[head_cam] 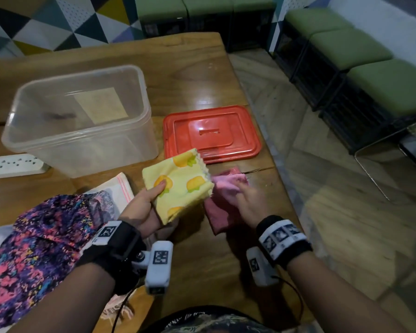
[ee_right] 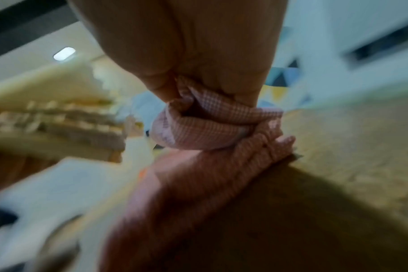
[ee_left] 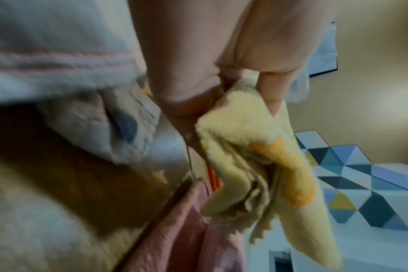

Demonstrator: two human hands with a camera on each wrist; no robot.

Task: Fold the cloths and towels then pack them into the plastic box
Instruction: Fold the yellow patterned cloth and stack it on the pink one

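My left hand (head_cam: 151,203) holds a folded yellow cloth (head_cam: 180,183) with orange fruit prints above the table, thumb on top and fingers under it; the left wrist view shows the yellow cloth (ee_left: 256,165) pinched in that left hand (ee_left: 221,86). To its right my right hand (head_cam: 245,200) grips a pink cloth (head_cam: 226,188) that lies on the wood. In the right wrist view the right hand (ee_right: 210,88) has bunched a fold of the pink cloth (ee_right: 210,125). The clear plastic box (head_cam: 82,138) stands open behind the yellow cloth, at the left.
The red lid (head_cam: 211,131) lies flat right of the box. A purple patterned cloth (head_cam: 46,236) and a white towel (head_cam: 120,186) are piled at my left. A white power strip (head_cam: 15,164) sits left of the box. The table edge (head_cam: 281,188) runs close to my right hand.
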